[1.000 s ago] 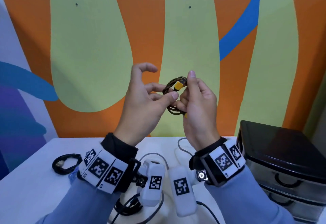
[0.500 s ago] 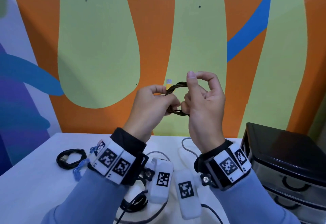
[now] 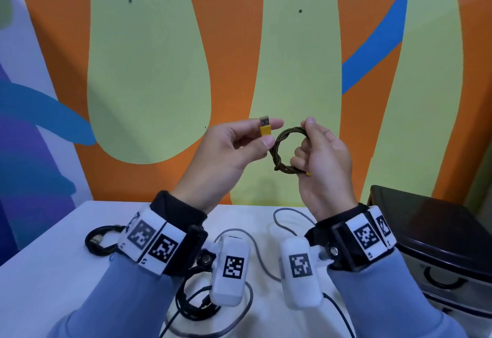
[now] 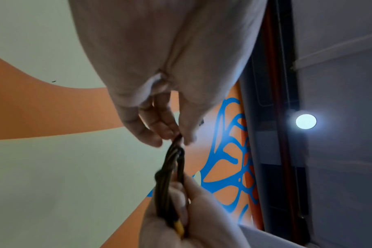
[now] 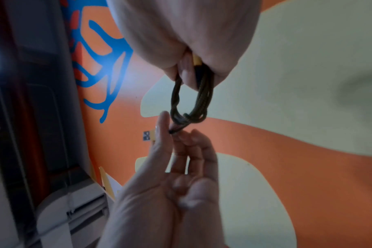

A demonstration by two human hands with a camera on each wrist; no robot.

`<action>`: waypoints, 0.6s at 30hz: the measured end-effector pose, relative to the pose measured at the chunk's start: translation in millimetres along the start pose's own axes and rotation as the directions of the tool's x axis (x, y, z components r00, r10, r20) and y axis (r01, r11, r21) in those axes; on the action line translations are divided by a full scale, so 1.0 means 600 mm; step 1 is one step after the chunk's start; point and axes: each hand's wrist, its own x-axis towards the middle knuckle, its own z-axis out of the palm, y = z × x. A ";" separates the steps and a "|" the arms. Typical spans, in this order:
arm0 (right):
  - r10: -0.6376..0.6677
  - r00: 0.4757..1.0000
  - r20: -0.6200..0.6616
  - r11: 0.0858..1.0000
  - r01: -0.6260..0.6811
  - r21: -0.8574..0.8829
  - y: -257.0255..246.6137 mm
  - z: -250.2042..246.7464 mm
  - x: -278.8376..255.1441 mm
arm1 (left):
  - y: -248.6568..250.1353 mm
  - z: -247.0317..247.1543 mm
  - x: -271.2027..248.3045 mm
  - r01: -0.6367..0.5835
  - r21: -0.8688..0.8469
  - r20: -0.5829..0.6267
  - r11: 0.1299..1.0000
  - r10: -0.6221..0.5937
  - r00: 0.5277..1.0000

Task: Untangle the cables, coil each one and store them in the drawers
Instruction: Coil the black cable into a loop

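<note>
Both hands are raised above the bench (image 3: 48, 279). The left hand (image 3: 226, 148) pinches the yellow plug (image 3: 265, 127) between thumb and forefinger, while the right hand (image 3: 323, 161) grips the coiled cable (image 3: 282, 151) just beside it. The drawers (image 3: 439, 252) sit below the right hand.

Light blue sleeves (image 3: 111, 295) with black cuffs (image 3: 177, 205) sit behind the fingers; black-and-white coded wristbands (image 3: 151, 241) and white marker-tagged wrist cameras (image 3: 231, 271) strap both wrists
</note>
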 end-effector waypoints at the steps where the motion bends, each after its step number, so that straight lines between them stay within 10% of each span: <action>1: -0.028 0.999 -0.020 0.998 0.027 -0.053 -0.001 -0.002 0.001 | 0.002 -0.004 0.000 -0.022 0.017 0.050 1.000 0.021 0.999; 13: -0.169 0.971 0.170 0.961 0.201 -0.192 -0.024 0.016 -0.029 | 0.017 -0.003 -0.009 -0.057 0.078 0.015 0.995 0.056 0.998; 18: -0.255 0.925 0.280 0.922 0.321 -0.219 -0.010 0.024 -0.037 | 0.006 0.005 0.002 0.042 0.190 -0.216 0.981 0.001 0.976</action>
